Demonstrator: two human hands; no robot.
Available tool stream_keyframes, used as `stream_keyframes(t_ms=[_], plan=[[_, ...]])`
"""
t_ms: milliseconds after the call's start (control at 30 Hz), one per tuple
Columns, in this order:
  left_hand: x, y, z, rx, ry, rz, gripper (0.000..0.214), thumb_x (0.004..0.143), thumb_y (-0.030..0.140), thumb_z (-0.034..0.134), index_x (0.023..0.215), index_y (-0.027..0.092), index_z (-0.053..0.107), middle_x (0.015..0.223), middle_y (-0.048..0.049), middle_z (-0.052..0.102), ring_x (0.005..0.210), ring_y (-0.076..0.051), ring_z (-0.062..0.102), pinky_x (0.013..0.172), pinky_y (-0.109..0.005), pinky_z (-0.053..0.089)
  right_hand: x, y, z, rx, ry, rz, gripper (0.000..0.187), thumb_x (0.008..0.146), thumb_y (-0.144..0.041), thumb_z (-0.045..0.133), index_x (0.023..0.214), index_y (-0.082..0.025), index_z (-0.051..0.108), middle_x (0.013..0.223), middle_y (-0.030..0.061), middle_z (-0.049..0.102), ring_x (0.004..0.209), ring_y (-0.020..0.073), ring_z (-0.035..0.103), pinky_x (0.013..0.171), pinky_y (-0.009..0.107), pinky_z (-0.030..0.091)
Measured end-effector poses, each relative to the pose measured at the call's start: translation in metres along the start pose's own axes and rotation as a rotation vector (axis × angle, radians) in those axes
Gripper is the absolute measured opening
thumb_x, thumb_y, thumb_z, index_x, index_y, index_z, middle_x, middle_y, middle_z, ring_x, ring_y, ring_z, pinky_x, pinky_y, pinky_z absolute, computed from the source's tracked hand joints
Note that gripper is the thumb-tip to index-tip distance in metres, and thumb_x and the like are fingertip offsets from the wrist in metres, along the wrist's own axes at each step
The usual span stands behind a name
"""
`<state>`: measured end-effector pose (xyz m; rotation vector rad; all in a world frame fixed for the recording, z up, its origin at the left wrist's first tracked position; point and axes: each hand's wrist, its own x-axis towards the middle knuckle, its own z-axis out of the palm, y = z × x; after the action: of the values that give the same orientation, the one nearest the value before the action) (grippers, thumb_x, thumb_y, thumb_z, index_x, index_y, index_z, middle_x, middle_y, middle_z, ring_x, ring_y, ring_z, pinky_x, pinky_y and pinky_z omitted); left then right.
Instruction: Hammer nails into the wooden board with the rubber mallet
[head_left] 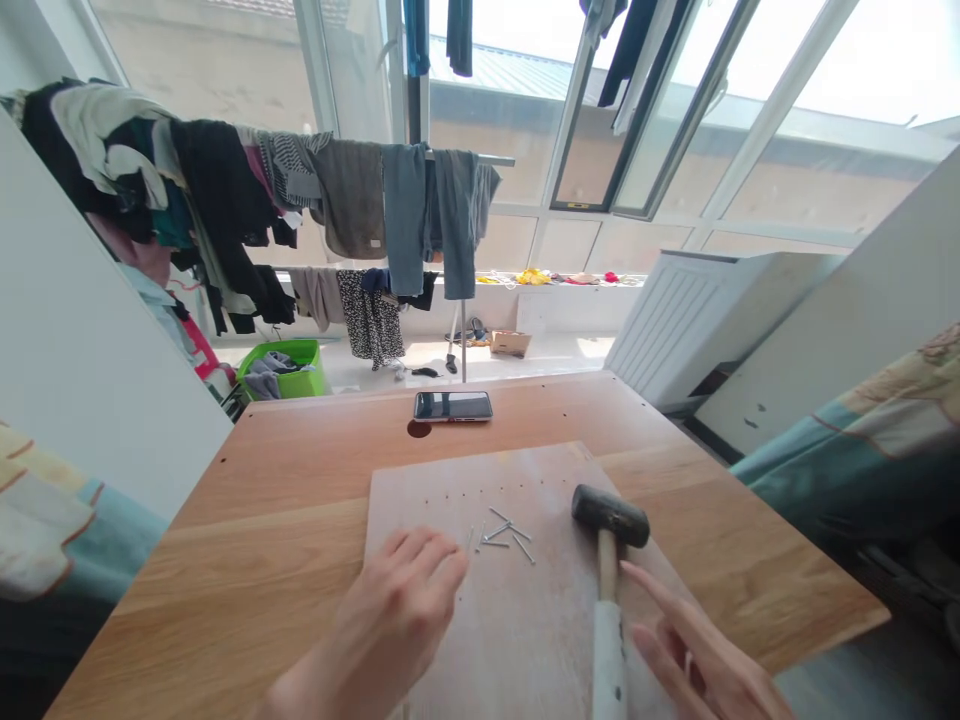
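Note:
A pale plywood board point(525, 630) lies on a wooden table point(262, 520). Several loose nails point(501, 532) are scattered on the board's far half. A rubber mallet point(609, 560) with a black head and white handle lies on the board, handle pointing toward me. My left hand point(397, 610) rests flat on the board with fingers spread, its fingertips just short of the nails, holding nothing. My right hand point(697, 660) hovers open beside the mallet handle, index finger stretched toward it without touching.
A black phone point(453, 406) lies at the table's far edge beside a round hole point(419, 429). Beyond stand a clothes rack point(337, 210) hung with garments, a green basket point(289, 368), a white radiator point(690, 310) and leaning white panels point(75, 350).

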<state>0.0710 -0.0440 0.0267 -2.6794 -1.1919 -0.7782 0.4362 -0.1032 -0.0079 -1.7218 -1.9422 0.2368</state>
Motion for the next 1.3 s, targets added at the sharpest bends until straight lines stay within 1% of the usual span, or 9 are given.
stream_keyframes(t_ms=[133,267,433,567,667,767,933,1100,1300], plan=[[0.076,-0.008,0.024,-0.086,-0.269,0.156,0.031,0.087,-0.005,0.051,0.105,0.018,0.061,0.108,-0.0071,0.071,0.100,-0.022,0.067,0.088,-0.035,0.056,0.022,-0.041,0.006,0.071,-0.199,0.041,0.045,0.097,-0.046,0.056,0.137,-0.028,0.065,0.068,-0.0013,0.073,0.058,0.0194,0.072,0.063,0.026,0.061],[0.116,-0.014,0.046,-0.001,-0.475,0.340,0.025,0.080,-0.006,0.062,0.087,0.017,0.058,0.085,-0.0064,0.070,0.082,-0.024,0.068,0.075,-0.033,0.054,0.029,-0.045,0.011,0.193,-0.288,0.228,0.021,0.087,-0.032,0.060,0.103,-0.026,0.071,0.062,-0.0025,0.068,0.058,0.0187,0.070,0.059,0.025,0.058],[0.122,-0.015,0.052,0.004,-0.448,0.430,0.024,0.080,-0.006,0.061,0.086,0.017,0.057,0.079,-0.0064,0.067,0.077,-0.025,0.067,0.072,-0.034,0.052,0.021,-0.025,0.002,0.779,-0.137,0.600,0.063,0.095,-0.044,0.042,0.154,-0.027,0.031,0.104,0.0084,0.073,0.046,0.0148,0.067,0.031,0.020,0.046],[0.125,-0.021,0.066,-0.174,-0.369,0.236,0.024,0.086,-0.001,0.057,0.100,0.017,0.067,0.090,-0.0063,0.069,0.080,-0.022,0.067,0.073,-0.031,0.052,0.020,-0.011,-0.006,0.649,-0.148,0.663,0.070,0.096,-0.058,0.044,0.156,-0.022,0.039,0.087,0.0076,0.077,0.028,0.0118,0.051,0.024,0.022,0.041],[0.137,-0.022,0.088,-0.505,-0.248,0.019,0.030,0.087,0.006,0.058,0.109,0.020,0.073,0.098,-0.0045,0.070,0.083,-0.017,0.067,0.078,-0.028,0.052,0.025,-0.001,-0.007,0.320,-0.021,0.467,0.069,0.093,-0.054,0.050,0.151,-0.016,0.049,0.121,0.0165,0.077,0.072,0.0267,0.080,0.055,0.034,0.067],[0.156,-0.017,0.114,-0.760,-0.175,-0.086,0.027,0.082,0.008,0.060,0.100,0.019,0.076,0.089,-0.0028,0.070,0.080,-0.015,0.065,0.079,-0.026,0.051,0.029,0.006,-0.003,0.081,0.058,0.279,0.060,0.093,-0.046,0.047,0.141,-0.013,0.060,0.142,0.0174,0.067,0.129,0.0333,0.065,0.106,0.045,0.055],[0.185,-0.002,0.147,-0.909,-0.155,-0.126,0.020,0.079,0.009,0.063,0.091,0.016,0.077,0.084,-0.0033,0.072,0.078,-0.016,0.065,0.077,-0.027,0.051,0.031,0.003,0.002,0.039,0.036,0.237,0.058,0.097,-0.040,0.042,0.146,-0.011,0.058,0.144,0.0168,0.065,0.135,0.0306,0.060,0.113,0.044,0.049],[0.192,0.003,0.157,-0.918,-0.165,-0.100,0.024,0.077,0.005,0.062,0.091,0.016,0.078,0.084,-0.0034,0.072,0.078,-0.016,0.064,0.076,-0.026,0.051,0.028,-0.003,-0.001,0.161,0.009,0.291,0.059,0.097,-0.038,0.045,0.152,-0.019,0.051,0.105,0.0104,0.082,0.088,0.0296,0.081,0.076,0.038,0.067],[0.188,0.001,0.159,-0.922,-0.151,-0.077,0.022,0.081,0.006,0.062,0.092,0.016,0.079,0.088,-0.0050,0.073,0.083,-0.017,0.064,0.079,-0.026,0.051,0.029,-0.009,-0.003,0.346,-0.162,0.547,0.075,0.097,-0.044,0.042,0.164,-0.016,0.025,0.054,-0.0060,0.057,0.039,0.0213,0.062,0.032,0.027,0.050]])
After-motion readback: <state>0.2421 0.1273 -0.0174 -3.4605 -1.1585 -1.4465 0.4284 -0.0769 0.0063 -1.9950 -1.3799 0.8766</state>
